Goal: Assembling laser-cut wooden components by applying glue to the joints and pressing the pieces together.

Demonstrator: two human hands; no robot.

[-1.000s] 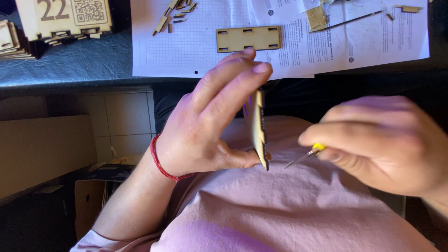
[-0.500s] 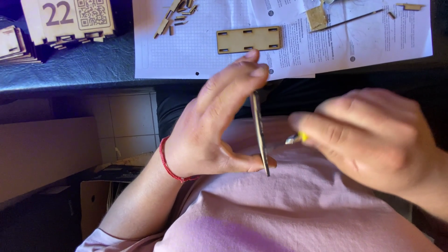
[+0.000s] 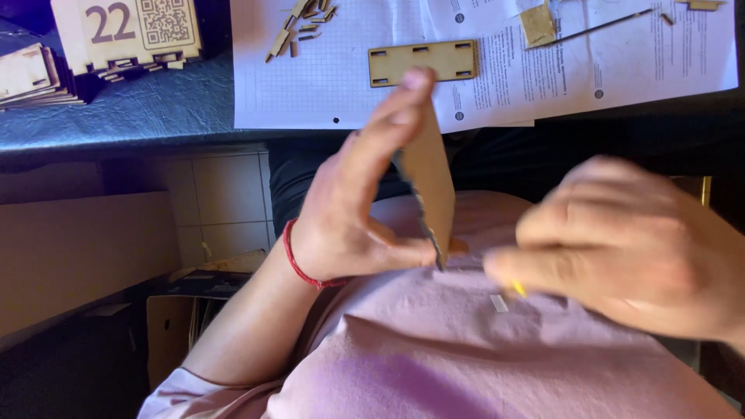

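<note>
The thin wooden panel [image 3: 429, 182] stands almost upright in front of the person's chest, its long axis running from the far top, by the fingertips, down to the near bottom at the thumb, leaning slightly to the right as it descends. It is pale tan plywood, flat and rectangular, with a darker notched edge along its left side (the toothed kind cut for slotting into another piece). The left hand [image 3: 353, 209] pinches it lengthwise, fingers stretched to the top end and thumb pressed under the bottom end, the palm arched open between them. The right hand [image 3: 621, 248], blurred, is curled nearly closed just right of the panel, and a small yellow tool tip [image 3: 516, 289] pokes out beneath its fingers; its grip on that tool cannot be made out clearly.

Beyond the hands, a dark blue table [image 3: 155, 116] carries white printed sheets [image 3: 326, 85], on which lie a slotted wooden strip [image 3: 423, 61] and scattered small wooden bits [image 3: 299, 27]. At far left stands a wooden box [image 3: 128, 35] beside stacked wooden panels [image 3: 31, 77]. Below the table edge, pale floor tiles [image 3: 225, 194] show.
</note>
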